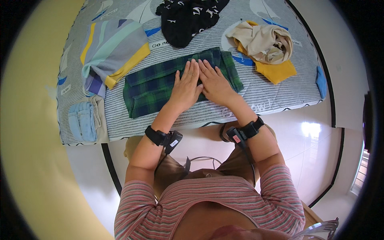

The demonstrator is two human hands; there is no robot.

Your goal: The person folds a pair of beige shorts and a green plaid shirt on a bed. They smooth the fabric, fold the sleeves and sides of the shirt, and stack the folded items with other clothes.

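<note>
The left hand (187,89) and right hand (215,85) are laid palm-down, unclenched, fingers extended and angled inward, upon the folded, rectangular green-and-navy plaid fabric (149,94).

I see a bed with a grey-and-white striped cover (288,91). At the bed's far side lies a black cloth with white print (190,24); toward its left, a grey, mint and yellow striped cloth (114,52); at its near-left corner, folded light-blue denim (83,122). Toward its right I have a crumpled beige cloth (266,42) over a mustard-yellow garment (280,72).
</note>
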